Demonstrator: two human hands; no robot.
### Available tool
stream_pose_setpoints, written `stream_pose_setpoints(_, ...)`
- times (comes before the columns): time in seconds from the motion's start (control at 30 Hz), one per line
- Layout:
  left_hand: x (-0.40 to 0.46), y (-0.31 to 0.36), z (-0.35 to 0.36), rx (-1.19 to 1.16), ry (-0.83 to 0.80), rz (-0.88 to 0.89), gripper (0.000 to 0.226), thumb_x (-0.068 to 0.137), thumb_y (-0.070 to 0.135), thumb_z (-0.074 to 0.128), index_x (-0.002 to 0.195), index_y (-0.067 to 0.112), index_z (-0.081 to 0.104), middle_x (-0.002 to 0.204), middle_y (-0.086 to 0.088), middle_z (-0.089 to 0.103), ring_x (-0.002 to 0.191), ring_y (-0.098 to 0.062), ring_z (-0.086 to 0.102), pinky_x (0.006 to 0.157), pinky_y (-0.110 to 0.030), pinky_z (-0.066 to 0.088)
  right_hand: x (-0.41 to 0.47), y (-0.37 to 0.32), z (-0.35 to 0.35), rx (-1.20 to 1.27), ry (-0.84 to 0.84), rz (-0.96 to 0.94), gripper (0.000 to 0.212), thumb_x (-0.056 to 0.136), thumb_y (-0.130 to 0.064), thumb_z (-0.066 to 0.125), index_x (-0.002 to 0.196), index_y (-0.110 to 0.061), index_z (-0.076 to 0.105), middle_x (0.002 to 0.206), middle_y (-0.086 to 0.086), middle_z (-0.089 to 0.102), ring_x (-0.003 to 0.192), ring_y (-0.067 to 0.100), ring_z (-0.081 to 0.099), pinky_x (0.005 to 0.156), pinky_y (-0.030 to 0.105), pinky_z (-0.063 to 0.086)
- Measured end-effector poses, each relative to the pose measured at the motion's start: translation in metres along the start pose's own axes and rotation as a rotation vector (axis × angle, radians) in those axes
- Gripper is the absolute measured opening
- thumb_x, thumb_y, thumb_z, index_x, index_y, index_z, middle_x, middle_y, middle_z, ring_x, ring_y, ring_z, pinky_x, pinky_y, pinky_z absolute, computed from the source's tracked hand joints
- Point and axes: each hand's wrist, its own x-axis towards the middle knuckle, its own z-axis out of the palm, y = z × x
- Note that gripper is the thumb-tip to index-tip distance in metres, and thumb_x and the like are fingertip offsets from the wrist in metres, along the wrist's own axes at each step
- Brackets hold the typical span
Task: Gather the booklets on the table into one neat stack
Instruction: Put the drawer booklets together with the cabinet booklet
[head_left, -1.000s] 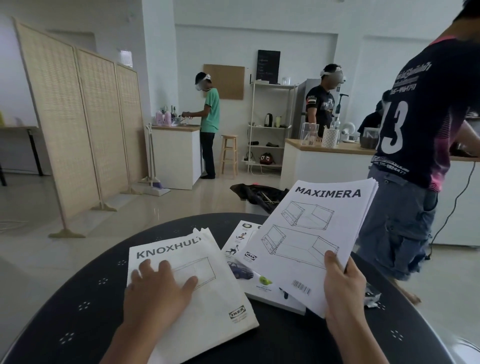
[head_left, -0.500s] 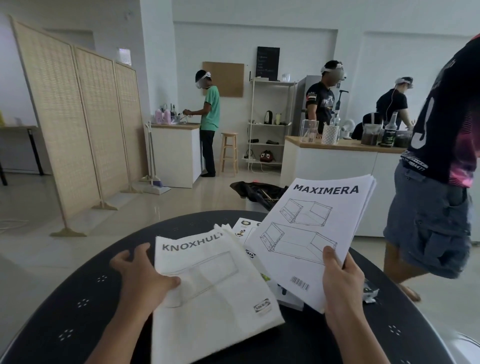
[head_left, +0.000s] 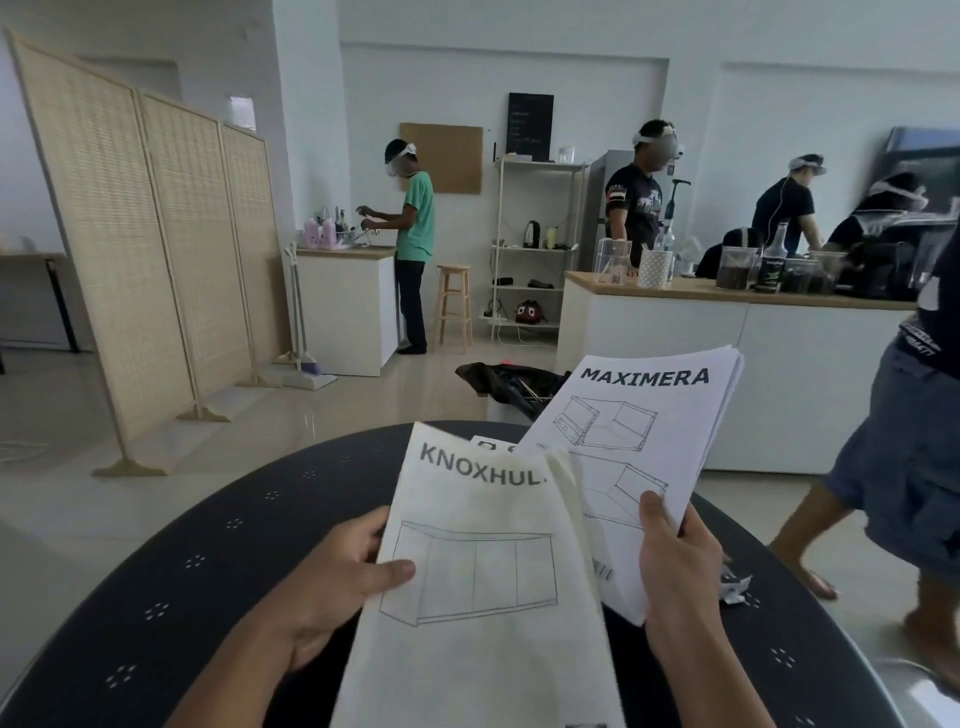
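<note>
My left hand (head_left: 337, 577) grips the left edge of the cream KNOXHULT booklet (head_left: 483, 597), thumb on its cover, and holds it tilted up above the round black table (head_left: 208, 571). My right hand (head_left: 675, 566) holds the white MAXIMERA booklet (head_left: 639, 431) by its lower edge, raised behind and to the right. The KNOXHULT booklet overlaps the MAXIMERA booklet's lower left corner. A third booklet (head_left: 491, 445) on the table shows only as a sliver between them.
A crumpled bit of paper (head_left: 735, 590) lies on the table at the right. A person in denim shorts (head_left: 904, 467) walks close by the table's right side. Beyond are a white counter (head_left: 727, 332), a folding screen (head_left: 135, 249) and other people.
My left hand has lifted the KNOXHULT booklet off the table and brought it right, against the MAXIMERA booklet. The passer-by has moved further right.
</note>
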Motion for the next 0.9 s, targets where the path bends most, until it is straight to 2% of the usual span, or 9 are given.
stream_pose_setpoints(0.1, 0.002, 0.004, -0.001, -0.119, 0.077, 0.055, 0.039, 0.095, -0.007, 0.058, 0.123, 0.021, 0.063, 0.11, -0.009, 0.08, 0.098, -0.032, 0.077, 0.079, -0.05, 0.061, 0.0, -0.001, -0.001, 0.028, -0.012, -0.001, 0.018, 0.105, -0.027, 0.056, 0.098, -0.034, 0.07, 0.102, -0.006, 0.077, 0.095, 0.022, 0.072, 0.071, 0.035, 0.059)
stream_pose_setpoints(0.2, 0.004, 0.006, -0.008, -0.217, 0.212, 0.145, 0.038, 0.096, -0.006, 0.056, 0.12, 0.023, 0.063, 0.107, -0.007, 0.08, 0.094, -0.029, 0.078, 0.07, -0.045, 0.063, 0.002, 0.0, -0.002, 0.045, -0.006, 0.012, 0.018, 0.105, -0.025, 0.056, 0.101, -0.032, 0.071, 0.098, -0.006, 0.078, 0.085, 0.018, 0.074, 0.047, 0.023, 0.057)
stream_pose_setpoints(0.27, 0.006, 0.005, -0.014, -0.349, 0.28, 0.226, 0.039, 0.095, -0.006, 0.056, 0.12, 0.022, 0.064, 0.112, -0.009, 0.079, 0.097, -0.03, 0.077, 0.071, -0.043, 0.063, 0.002, 0.001, -0.002, 0.043, 0.001, 0.021, 0.018, 0.105, -0.025, 0.056, 0.098, -0.032, 0.072, 0.095, -0.006, 0.079, 0.082, 0.017, 0.075, 0.042, 0.019, 0.056)
stream_pose_setpoints(0.33, 0.008, 0.004, -0.019, -0.472, 0.324, 0.303, 0.042, 0.093, -0.004, 0.056, 0.126, 0.022, 0.064, 0.117, -0.009, 0.077, 0.103, -0.03, 0.075, 0.075, -0.041, 0.061, 0.002, 0.001, -0.001, 0.032, -0.002, 0.026, 0.017, 0.105, -0.026, 0.056, 0.101, -0.033, 0.071, 0.098, -0.007, 0.079, 0.085, 0.02, 0.076, 0.046, 0.024, 0.059)
stream_pose_setpoints(0.47, 0.014, 0.0, -0.015, -0.523, 0.379, 0.296, 0.042, 0.095, 0.003, 0.057, 0.121, 0.034, 0.068, 0.117, -0.002, 0.077, 0.101, -0.026, 0.076, 0.08, -0.048, 0.06, 0.0, 0.0, 0.001, 0.026, -0.032, 0.055, 0.014, 0.105, -0.026, 0.056, 0.108, -0.029, 0.07, 0.102, -0.001, 0.077, 0.091, 0.029, 0.075, 0.072, 0.046, 0.064)
stream_pose_setpoints(0.57, 0.019, -0.004, -0.005, -0.42, 0.404, 0.233, 0.039, 0.095, 0.003, 0.06, 0.116, 0.035, 0.069, 0.112, -0.002, 0.079, 0.097, -0.028, 0.077, 0.082, -0.052, 0.059, -0.004, -0.005, 0.001, -0.003, -0.108, 0.058, 0.015, 0.103, -0.028, 0.058, 0.095, -0.033, 0.068, 0.086, -0.001, 0.08, 0.072, 0.022, 0.077, 0.054, 0.035, 0.063)
stream_pose_setpoints(0.67, 0.017, -0.003, 0.007, -0.253, 0.427, 0.253, 0.047, 0.095, 0.0, 0.06, 0.099, 0.045, 0.073, 0.103, 0.005, 0.081, 0.09, -0.017, 0.078, 0.077, -0.042, 0.059, -0.009, -0.011, 0.001, -0.055, -0.255, 0.049, 0.02, 0.104, -0.029, 0.055, 0.091, -0.025, 0.07, 0.066, -0.009, 0.08, 0.052, 0.008, 0.074, 0.039, 0.019, 0.054)
stream_pose_setpoints(0.77, 0.014, -0.003, 0.017, -0.068, 0.474, 0.265, 0.045, 0.094, 0.01, 0.063, 0.091, 0.054, 0.068, 0.094, 0.019, 0.079, 0.08, -0.003, 0.076, 0.067, -0.032, 0.057, -0.016, -0.016, 0.007, -0.143, -0.423, 0.02, 0.03, 0.103, -0.039, 0.052, 0.096, -0.021, 0.076, 0.078, -0.003, 0.083, 0.065, 0.011, 0.078, 0.049, 0.021, 0.058)
stream_pose_setpoints(0.9, 0.015, -0.004, 0.024, -0.103, 0.529, 0.226, 0.032, 0.092, 0.017, 0.063, 0.086, 0.048, 0.061, 0.094, 0.004, 0.077, 0.081, -0.013, 0.075, 0.072, -0.04, 0.06, -0.023, -0.019, 0.013, -0.165, -0.572, 0.008, 0.049, 0.088, -0.057, 0.048, 0.097, -0.024, 0.082, 0.094, 0.008, 0.083, 0.089, 0.025, 0.079, 0.073, 0.035, 0.064)
